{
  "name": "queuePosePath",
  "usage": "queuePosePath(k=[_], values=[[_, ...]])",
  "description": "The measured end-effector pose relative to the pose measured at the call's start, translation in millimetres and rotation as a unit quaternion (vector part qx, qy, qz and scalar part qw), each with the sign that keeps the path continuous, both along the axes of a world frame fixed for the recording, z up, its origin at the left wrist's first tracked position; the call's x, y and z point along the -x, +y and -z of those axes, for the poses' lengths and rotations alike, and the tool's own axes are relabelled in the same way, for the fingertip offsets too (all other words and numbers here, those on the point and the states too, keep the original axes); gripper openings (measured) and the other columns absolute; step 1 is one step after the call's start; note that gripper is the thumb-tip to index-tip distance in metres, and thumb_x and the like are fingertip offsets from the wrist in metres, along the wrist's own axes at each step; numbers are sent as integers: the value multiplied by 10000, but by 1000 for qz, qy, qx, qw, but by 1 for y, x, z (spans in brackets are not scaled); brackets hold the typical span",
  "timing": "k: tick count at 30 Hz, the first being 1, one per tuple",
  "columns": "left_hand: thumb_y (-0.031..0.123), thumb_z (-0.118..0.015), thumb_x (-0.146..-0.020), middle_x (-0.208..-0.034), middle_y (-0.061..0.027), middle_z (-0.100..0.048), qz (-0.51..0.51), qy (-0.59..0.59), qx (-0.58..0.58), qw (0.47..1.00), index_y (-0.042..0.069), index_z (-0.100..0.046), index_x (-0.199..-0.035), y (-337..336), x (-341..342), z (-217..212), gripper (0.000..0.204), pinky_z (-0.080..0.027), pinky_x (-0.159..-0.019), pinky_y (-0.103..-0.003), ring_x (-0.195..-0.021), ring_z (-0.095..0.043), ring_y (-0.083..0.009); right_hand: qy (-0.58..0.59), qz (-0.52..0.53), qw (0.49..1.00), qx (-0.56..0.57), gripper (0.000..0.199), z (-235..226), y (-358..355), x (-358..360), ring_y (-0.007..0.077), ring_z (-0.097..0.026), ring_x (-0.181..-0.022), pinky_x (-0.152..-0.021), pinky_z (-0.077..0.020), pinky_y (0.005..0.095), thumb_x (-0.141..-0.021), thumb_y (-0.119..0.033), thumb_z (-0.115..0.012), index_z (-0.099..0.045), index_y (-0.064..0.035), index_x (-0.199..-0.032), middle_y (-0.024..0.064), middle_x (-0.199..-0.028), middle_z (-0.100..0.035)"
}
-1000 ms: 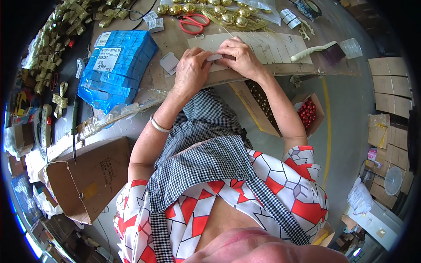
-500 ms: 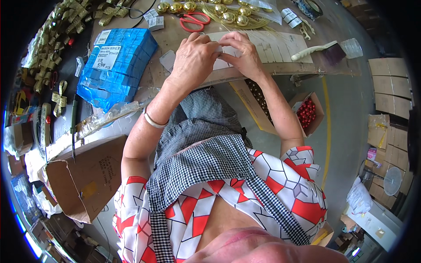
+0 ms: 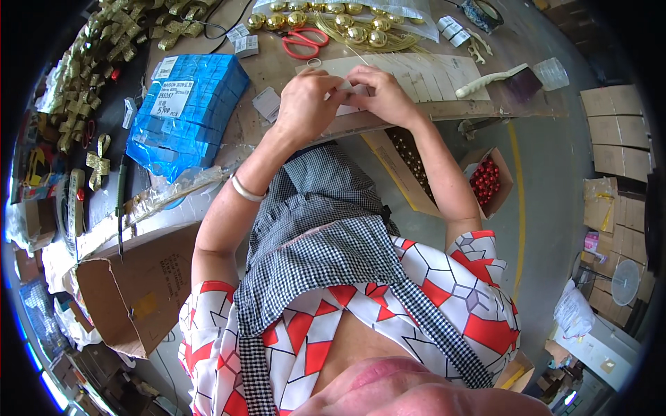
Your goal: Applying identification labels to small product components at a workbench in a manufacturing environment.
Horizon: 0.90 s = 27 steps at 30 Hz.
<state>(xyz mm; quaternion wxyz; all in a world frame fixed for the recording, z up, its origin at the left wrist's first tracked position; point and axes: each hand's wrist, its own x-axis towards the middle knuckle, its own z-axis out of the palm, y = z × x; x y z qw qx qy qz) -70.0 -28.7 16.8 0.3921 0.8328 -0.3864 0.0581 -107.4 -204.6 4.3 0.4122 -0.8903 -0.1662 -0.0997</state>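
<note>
Yr wrists cross the counter (image 3: pixel 451 109) edge; L hand (image 3: pixel 305 104) & R hand (image 3: pixel 386 98) meet just beyond, fingers nearly closed, pinching a small white piece (image 3: pixel 345 84) btwn them, prob. two-handed for steadiness; tips part hidden, exact grip unclear. Room R over white sheet (image 3: pixel 437 75) to brush (image 3: pixel 485 82); red scissors (image 3: pixel 304 43) farther.

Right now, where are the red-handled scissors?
In the head view, the scissors lie near the top, left of centre, beside shiny round gold balls, beyond the bare left hand.
</note>
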Motion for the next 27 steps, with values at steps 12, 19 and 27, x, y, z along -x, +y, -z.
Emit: queuePosePath(k=[12,19,27], values=[[150,-582,-834,-731,-38,-628,30,536,314,783,5,-636,-909,19,25,-4,172,-412,-581,-195,-650,-538,-70,182,-39,963,-195,289,-34,15,24,36,-411,-479,-433,-323,196,-869,-301,-535,-566,-43,-744,-25,-549,-489],[128,-624,-806,-706,-18,-599,119,468,202,852,-10,-619,-894,33,30,-11,164,-391,-505,-177,-590,-503,-51,229,-81,943,-229,292,-45,13,34,23,-399,-487,-439,-310,169,-873,-321,-523,-553,-55,-756,-35,-558,-468],[182,-612,-821,-639,-6,-571,140,477,215,841,-4,-629,-859,40,27,-17,191,-373,-468,-164,-532,-480,-39,227,-69,953,-186,289,-58,25,35,22,-391,-475,-433,-309,166,-881,-307,-511,-554,-56,-744,-37,-552,-464]])
